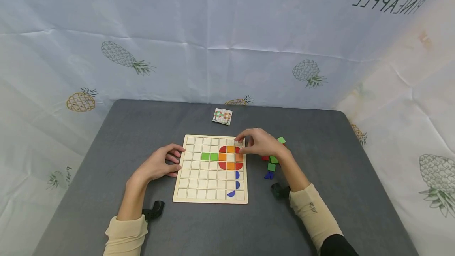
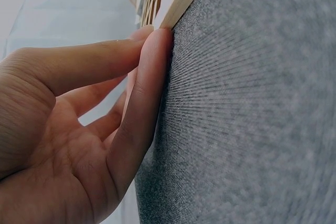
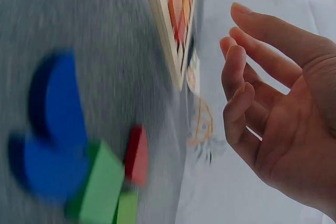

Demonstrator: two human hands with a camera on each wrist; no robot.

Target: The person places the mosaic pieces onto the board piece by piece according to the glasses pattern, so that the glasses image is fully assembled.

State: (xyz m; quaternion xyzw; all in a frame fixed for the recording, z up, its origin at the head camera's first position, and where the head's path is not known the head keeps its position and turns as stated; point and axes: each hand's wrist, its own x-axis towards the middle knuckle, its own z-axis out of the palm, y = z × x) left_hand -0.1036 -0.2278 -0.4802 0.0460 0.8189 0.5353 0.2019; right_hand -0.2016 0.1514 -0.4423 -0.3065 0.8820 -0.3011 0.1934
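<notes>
A wooden grid board (image 1: 199, 187) lies flat on the grey table. On it, red rounded corner pieces (image 1: 222, 165) and orange squares (image 1: 230, 165) form a ring. Two green squares (image 1: 209, 156) sit left of the ring, and blue half-circles (image 1: 237, 185) lie near the lower right side. At the board's left edge, my left hand (image 1: 156, 164) touches the rim with its fingertips, its fingers gently bent. Over the board's upper right corner hovers my right hand (image 1: 261, 142), thumb and fingers apart. Nothing shows between those fingers in the right wrist view.
Right of the board, partly under my right forearm, are loose green blocks (image 1: 271, 167), blue pieces (image 1: 269, 175) and red pieces (image 3: 137, 156). A small pattern card (image 1: 222, 117) lies behind the board. A pineapple-print curtain (image 1: 213, 70) hangs beyond the table (image 1: 149, 125).
</notes>
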